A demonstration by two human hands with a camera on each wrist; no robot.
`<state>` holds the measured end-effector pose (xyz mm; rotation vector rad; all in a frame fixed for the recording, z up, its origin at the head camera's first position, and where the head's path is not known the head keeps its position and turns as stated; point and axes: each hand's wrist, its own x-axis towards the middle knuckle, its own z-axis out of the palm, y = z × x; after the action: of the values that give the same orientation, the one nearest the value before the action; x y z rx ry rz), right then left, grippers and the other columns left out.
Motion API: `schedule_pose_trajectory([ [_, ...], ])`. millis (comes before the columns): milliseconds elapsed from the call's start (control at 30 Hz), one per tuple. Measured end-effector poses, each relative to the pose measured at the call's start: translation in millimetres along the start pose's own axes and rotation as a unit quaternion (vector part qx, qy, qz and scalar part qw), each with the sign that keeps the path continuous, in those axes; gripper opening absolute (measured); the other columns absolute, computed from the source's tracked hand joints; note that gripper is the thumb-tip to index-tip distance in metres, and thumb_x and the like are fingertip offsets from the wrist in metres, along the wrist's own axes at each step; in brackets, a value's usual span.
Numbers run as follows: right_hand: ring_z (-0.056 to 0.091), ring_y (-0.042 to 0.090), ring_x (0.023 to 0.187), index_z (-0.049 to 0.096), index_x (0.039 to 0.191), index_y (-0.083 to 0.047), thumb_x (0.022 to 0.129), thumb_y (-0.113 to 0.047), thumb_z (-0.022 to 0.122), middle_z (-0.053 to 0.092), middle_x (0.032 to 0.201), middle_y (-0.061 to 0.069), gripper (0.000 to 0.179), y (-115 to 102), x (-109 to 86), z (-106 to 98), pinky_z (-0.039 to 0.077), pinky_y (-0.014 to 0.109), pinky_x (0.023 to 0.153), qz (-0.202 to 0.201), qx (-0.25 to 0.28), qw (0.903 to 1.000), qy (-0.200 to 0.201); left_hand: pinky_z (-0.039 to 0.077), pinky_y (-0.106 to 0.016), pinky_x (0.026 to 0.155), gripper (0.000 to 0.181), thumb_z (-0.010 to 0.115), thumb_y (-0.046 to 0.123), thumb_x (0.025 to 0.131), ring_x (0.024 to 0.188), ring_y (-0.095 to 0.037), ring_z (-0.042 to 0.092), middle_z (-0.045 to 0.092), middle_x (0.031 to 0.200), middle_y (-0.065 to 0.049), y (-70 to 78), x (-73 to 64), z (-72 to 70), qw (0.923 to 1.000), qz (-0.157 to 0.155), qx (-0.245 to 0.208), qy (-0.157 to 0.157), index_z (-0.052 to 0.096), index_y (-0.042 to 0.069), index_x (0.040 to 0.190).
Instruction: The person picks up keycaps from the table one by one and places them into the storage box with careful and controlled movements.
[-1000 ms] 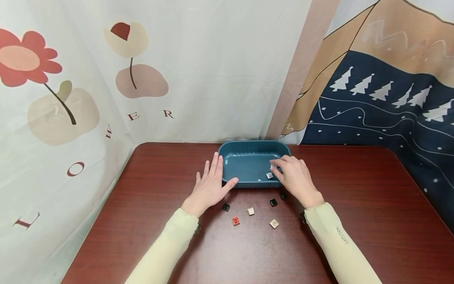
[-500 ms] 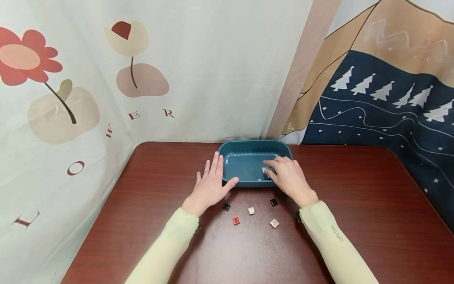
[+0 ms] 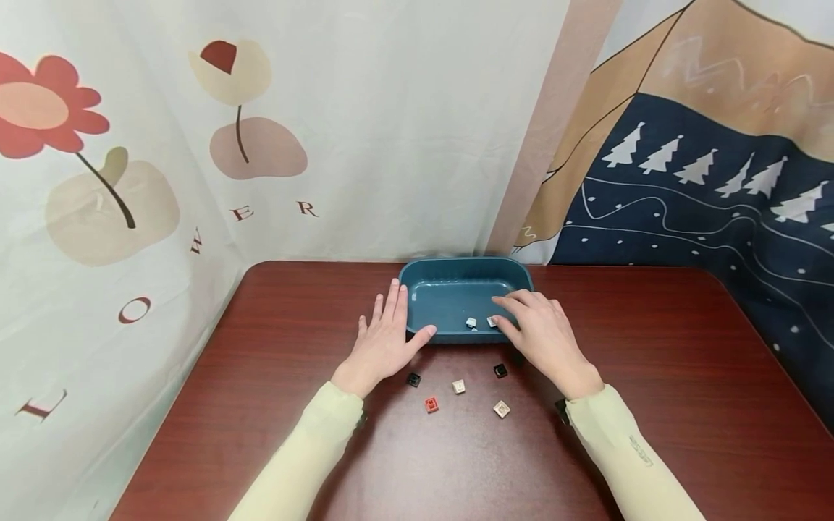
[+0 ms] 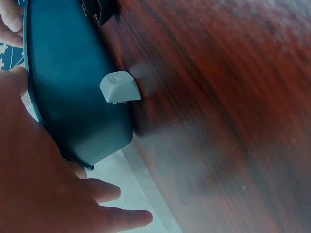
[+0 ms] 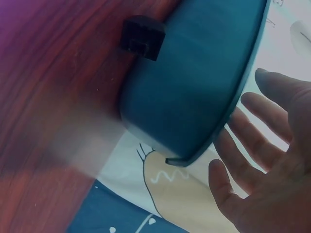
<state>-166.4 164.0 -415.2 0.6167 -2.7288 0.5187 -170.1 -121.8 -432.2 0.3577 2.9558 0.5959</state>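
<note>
Got loose caps (image 3: 459, 387) near on the table (image 3: 456, 463), left hand (image 3: 383, 340) straight-fingered along tray (image 3: 465, 338)'s left end, likely to steady it, right hand (image 3: 546, 336) parted, apparently gripping nothing, over the right end beside white caps (image 3: 471, 323) inside.

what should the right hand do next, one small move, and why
I'd probably bring the right hand back to a black keycap on the table: its fingers look spread with nothing gripped, light keycaps already lie in the tray, and this black one sits just in front of it.
</note>
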Motion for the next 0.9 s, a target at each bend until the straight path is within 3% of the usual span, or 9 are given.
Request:
schedule_pose_trajectory([
  [367, 0.065, 0.031, 0.109, 0.074, 0.128, -0.012, 0.097, -0.035, 0.072, 0.070, 0.123, 0.009, 0.039, -7, -20.2, -11, 0.048, 0.050, 0.084, -0.040, -0.016, 0.9989, 0.018, 0.017, -0.073, 0.116, 0.101, 0.042, 0.072, 0.100, 0.157, -0.044, 0.008, -0.008, 0.174, -0.006, -0.1, -1.0, -0.6, 1.0000, -0.001, 0.001, 0.000, 0.004, 0.008, 0.167],
  [700, 0.065, 0.031, 0.115, 0.073, 0.132, -0.014, 0.097, -0.039, 0.072, 0.069, 0.127, 0.008, 0.042, -13, -36.3, -15, 0.049, 0.052, 0.090, -0.052, -0.019, 0.9985, 0.003, 0.017, -0.073, 0.116, 0.100, 0.042, 0.072, 0.100, 0.157, -0.043, 0.009, -0.007, 0.174, -0.006, 0.4, -1.4, -1.3, 1.0000, -0.001, 0.002, -0.001, 0.003, 0.008, 0.167],
  [900, 0.065, 0.031, 0.118, 0.073, 0.130, -0.014, 0.096, -0.037, 0.073, 0.069, 0.128, 0.009, 0.041, -16, -44.4, -16, 0.048, 0.053, 0.091, -0.079, -0.025, 0.9965, 0.010, 0.017, -0.073, 0.117, 0.100, 0.041, 0.072, 0.100, 0.157, -0.043, 0.009, -0.008, 0.174, -0.005, 0.6, -1.5, -1.6, 1.0000, -0.001, 0.002, -0.001, 0.003, 0.008, 0.167],
])
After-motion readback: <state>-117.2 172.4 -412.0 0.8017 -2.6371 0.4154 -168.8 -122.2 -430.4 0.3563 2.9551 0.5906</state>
